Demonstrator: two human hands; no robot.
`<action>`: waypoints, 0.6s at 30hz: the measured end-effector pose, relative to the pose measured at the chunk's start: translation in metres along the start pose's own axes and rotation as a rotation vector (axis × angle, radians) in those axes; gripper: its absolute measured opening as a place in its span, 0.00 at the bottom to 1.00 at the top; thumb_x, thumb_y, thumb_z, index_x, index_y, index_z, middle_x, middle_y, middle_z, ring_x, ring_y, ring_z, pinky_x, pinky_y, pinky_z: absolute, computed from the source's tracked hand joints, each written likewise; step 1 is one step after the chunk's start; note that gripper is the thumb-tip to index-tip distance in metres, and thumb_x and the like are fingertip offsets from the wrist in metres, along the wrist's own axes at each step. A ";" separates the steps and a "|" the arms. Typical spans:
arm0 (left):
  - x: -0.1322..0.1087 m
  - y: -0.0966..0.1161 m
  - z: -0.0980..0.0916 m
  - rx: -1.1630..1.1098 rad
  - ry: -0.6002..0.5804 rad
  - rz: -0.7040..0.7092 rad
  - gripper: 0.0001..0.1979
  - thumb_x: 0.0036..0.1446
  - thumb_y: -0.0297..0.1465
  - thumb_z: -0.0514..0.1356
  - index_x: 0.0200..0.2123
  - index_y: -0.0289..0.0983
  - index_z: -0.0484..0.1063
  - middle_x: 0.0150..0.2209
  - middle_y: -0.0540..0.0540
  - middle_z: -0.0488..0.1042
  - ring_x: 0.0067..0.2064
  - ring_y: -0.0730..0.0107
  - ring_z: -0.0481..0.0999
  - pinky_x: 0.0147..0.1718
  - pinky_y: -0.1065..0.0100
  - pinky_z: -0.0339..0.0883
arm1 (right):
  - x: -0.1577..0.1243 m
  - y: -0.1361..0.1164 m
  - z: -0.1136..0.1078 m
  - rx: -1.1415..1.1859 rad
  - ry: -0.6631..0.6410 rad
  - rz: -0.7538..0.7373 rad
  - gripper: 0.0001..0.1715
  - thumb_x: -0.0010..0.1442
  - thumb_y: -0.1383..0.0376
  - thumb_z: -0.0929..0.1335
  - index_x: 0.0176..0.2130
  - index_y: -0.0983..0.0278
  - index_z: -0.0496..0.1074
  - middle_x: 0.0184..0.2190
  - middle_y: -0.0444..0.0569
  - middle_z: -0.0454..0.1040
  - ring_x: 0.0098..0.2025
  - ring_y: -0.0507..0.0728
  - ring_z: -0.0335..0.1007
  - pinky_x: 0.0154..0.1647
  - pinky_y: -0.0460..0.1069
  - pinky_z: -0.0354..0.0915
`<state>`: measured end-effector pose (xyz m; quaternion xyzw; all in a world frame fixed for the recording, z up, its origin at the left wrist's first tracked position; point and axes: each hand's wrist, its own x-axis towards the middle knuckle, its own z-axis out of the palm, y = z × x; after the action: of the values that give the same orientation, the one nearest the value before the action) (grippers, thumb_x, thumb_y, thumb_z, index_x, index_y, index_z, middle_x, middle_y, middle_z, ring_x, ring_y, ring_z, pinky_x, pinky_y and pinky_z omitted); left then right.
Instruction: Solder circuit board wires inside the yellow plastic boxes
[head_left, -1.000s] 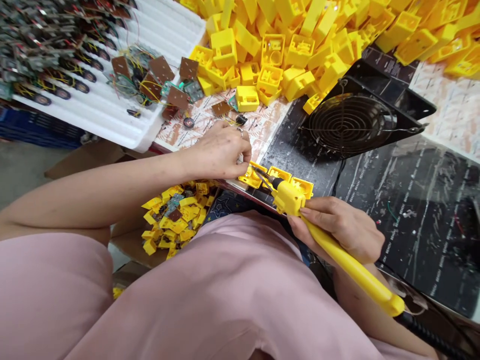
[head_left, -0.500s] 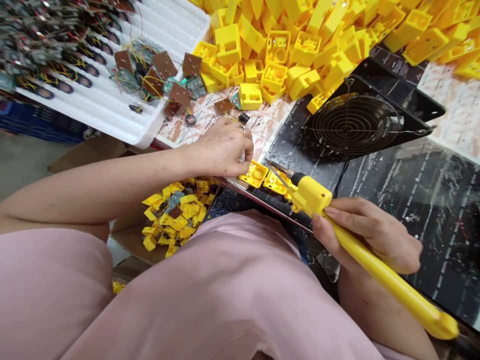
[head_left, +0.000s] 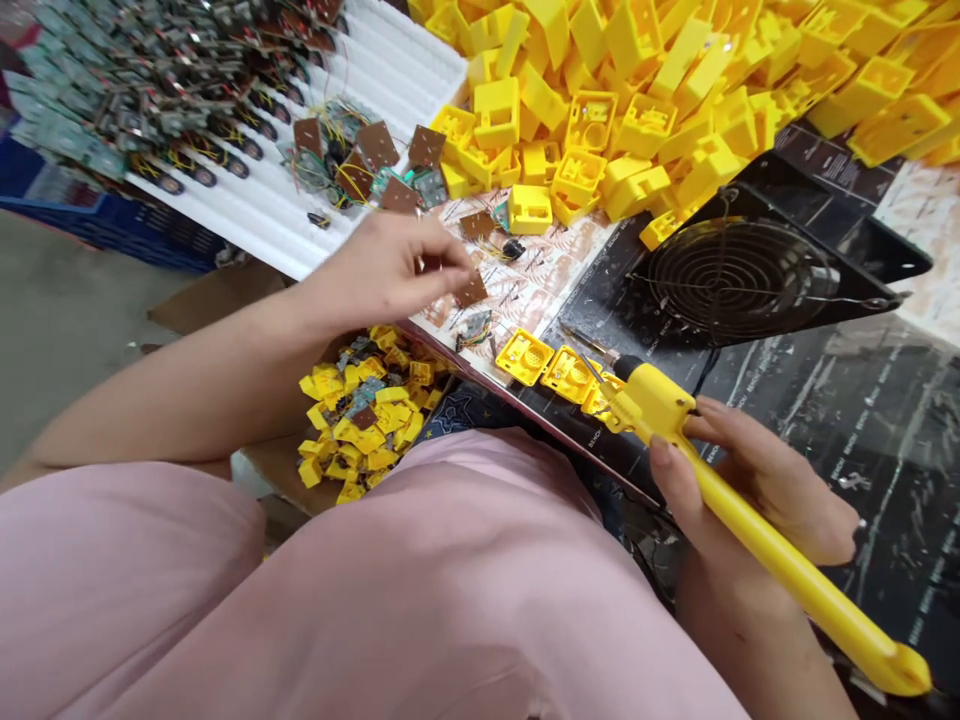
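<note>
My right hand [head_left: 757,480] grips a yellow soldering iron [head_left: 750,530], its metal tip [head_left: 581,345] resting by a row of small yellow housings [head_left: 559,368] at the bench's near edge. My left hand [head_left: 390,265] hovers above the bench with fingers pinched on a small brown circuit board [head_left: 471,290]. A wired part [head_left: 476,328] lies just below that board. More brown boards with wires [head_left: 375,165] lie on a white foam tray [head_left: 255,215] beyond the hand.
A large heap of yellow plastic housings [head_left: 675,90] fills the back. A black fan [head_left: 739,275] stands on the dark mat [head_left: 862,400] at right. A box of assembled yellow parts [head_left: 367,410] sits beside my lap. Rows of wired boards [head_left: 135,90] lie far left.
My left hand lifted away from the yellow housings and moved left and up, now pinching a brown board. The soldering iron drew back to the right, away from the housings.
</note>
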<state>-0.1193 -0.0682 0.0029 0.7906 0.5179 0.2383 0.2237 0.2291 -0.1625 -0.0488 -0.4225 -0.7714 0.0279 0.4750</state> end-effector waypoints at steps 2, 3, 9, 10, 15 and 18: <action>-0.012 -0.009 0.000 0.129 -0.098 0.098 0.15 0.67 0.37 0.57 0.44 0.38 0.83 0.40 0.47 0.82 0.39 0.67 0.79 0.45 0.65 0.72 | 0.005 -0.003 0.000 0.020 -0.046 -0.004 0.34 0.57 0.73 0.80 0.60 0.56 0.77 0.39 0.42 0.85 0.31 0.54 0.82 0.31 0.47 0.77; -0.018 -0.012 0.002 0.193 -0.130 0.150 0.16 0.69 0.35 0.55 0.48 0.40 0.83 0.42 0.47 0.82 0.41 0.68 0.80 0.45 0.66 0.72 | 0.007 -0.005 0.000 0.025 -0.054 0.003 0.34 0.57 0.73 0.79 0.60 0.56 0.77 0.38 0.42 0.85 0.31 0.54 0.81 0.31 0.46 0.77; -0.021 -0.008 0.021 0.630 -0.269 0.520 0.19 0.73 0.28 0.49 0.51 0.42 0.81 0.45 0.42 0.82 0.44 0.60 0.79 0.40 0.62 0.70 | 0.009 -0.011 0.003 0.022 -0.055 0.016 0.30 0.58 0.72 0.79 0.58 0.56 0.79 0.35 0.42 0.84 0.26 0.52 0.78 0.25 0.45 0.72; -0.017 -0.005 0.022 0.653 -0.257 0.545 0.19 0.73 0.29 0.50 0.46 0.42 0.82 0.46 0.41 0.82 0.45 0.58 0.79 0.42 0.59 0.70 | 0.009 -0.012 0.004 0.016 -0.064 0.009 0.29 0.58 0.71 0.79 0.57 0.56 0.79 0.35 0.42 0.84 0.26 0.52 0.77 0.24 0.45 0.72; 0.003 0.002 0.022 0.513 -0.372 0.462 0.14 0.71 0.32 0.56 0.38 0.41 0.81 0.46 0.45 0.84 0.49 0.58 0.80 0.50 0.57 0.68 | 0.007 -0.017 0.007 0.013 -0.038 0.015 0.29 0.59 0.69 0.79 0.58 0.54 0.78 0.36 0.43 0.84 0.23 0.51 0.74 0.21 0.46 0.69; 0.009 -0.001 0.025 0.340 -0.456 0.279 0.09 0.67 0.34 0.61 0.41 0.42 0.82 0.36 0.50 0.84 0.43 0.65 0.81 0.51 0.63 0.67 | 0.002 -0.014 0.006 0.031 -0.007 0.025 0.31 0.59 0.70 0.78 0.60 0.53 0.78 0.36 0.43 0.84 0.21 0.50 0.71 0.19 0.46 0.67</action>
<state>-0.1013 -0.0625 -0.0159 0.9132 0.3733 -0.0067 0.1635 0.2152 -0.1679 -0.0439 -0.4248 -0.7672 0.0474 0.4782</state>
